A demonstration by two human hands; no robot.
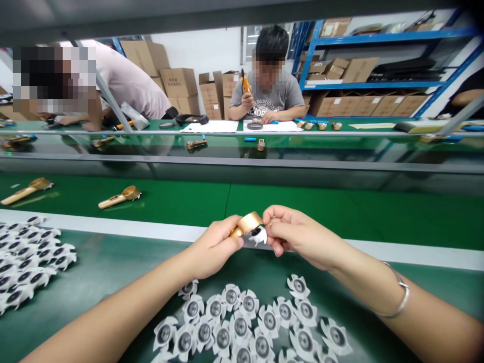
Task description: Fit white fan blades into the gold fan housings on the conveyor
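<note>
Loose white plastic fan wheels with round dark-grey hubs (pixel 241 325) lie nearest, spread on the green tabletop (pixel 124 272) below and between the two hands. From the lower left, the left forearm slants up and inward; the left hand (pixel 216 248) is closed around the handle end of a shiny gold device with a round ring head (pixel 250 222), thumb underneath. That ring juts out just beyond its fingertips, toward the right hand (pixel 297 234). A white fan wheel with a black hub (pixel 258 235) shows at the ring's underside, between the hands. Reaching in from the lower right, a silver bangle (pixel 403 291) on its forearm, the right hand curls its fingers against the ring's edge and blades; whether it pinches either, I cannot tell.
</note>
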